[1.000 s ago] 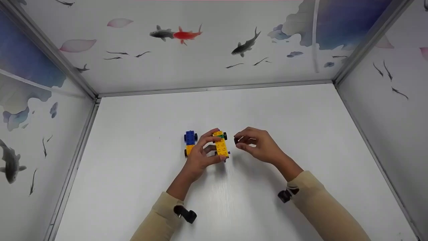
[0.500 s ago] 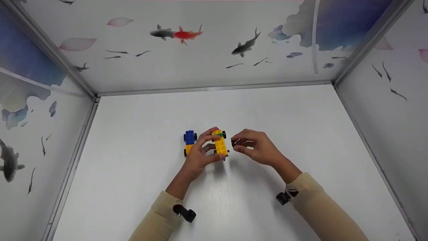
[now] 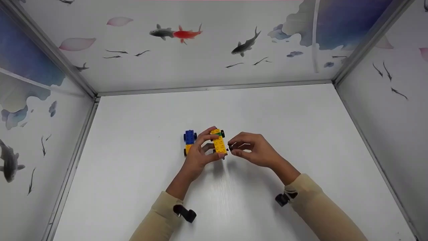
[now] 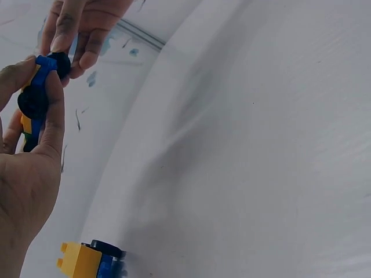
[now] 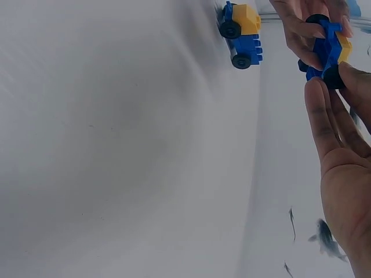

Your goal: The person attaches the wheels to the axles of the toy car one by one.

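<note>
My left hand (image 3: 197,157) grips a toy car (image 3: 219,144) made of building bricks, yellow and green on top, with a blue base (image 5: 328,51) and black wheels. Thumb and fingers clasp it by its ends above the table. Between the thumb and fingertips of my right hand (image 3: 255,149) is a small black wheel (image 5: 333,77), held right at the car's near right corner, where a blue axle end shows. A second toy car (image 3: 190,137), blue and yellow with black wheels, stands on the table just left of my left hand, which partly hides it.
The white table (image 3: 133,187) is bounded by walls printed with fish and petals. A metal strip (image 3: 207,89) runs along its back edge. Black wrist cameras are strapped to both sleeves.
My right hand has moved left and slightly nearer with the wheel, from a gap beside the car to its axle end. The left hand keeps its grip on the car, nearly still.
</note>
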The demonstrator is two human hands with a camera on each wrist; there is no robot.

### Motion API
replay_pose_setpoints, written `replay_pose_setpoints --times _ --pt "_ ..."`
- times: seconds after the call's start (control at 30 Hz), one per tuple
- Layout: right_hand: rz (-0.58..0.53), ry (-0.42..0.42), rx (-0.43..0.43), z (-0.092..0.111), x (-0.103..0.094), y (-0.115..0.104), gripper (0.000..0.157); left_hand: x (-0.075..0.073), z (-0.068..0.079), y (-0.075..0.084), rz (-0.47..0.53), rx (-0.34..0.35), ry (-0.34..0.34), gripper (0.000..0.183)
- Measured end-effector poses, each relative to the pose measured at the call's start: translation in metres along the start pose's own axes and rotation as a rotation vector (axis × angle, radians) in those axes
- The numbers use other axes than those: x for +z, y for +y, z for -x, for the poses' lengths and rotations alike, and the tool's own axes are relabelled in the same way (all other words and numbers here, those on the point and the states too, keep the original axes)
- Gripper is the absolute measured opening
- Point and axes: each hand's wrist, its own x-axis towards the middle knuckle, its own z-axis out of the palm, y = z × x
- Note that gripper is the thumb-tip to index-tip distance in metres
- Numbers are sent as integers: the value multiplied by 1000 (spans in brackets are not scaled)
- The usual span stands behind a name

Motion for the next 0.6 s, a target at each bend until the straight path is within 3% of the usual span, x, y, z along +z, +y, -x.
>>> replay_pose_setpoints --times 0.6 --pt "5 -17 9 -1 2 1 30 0 2 0 20 17 -11 58"
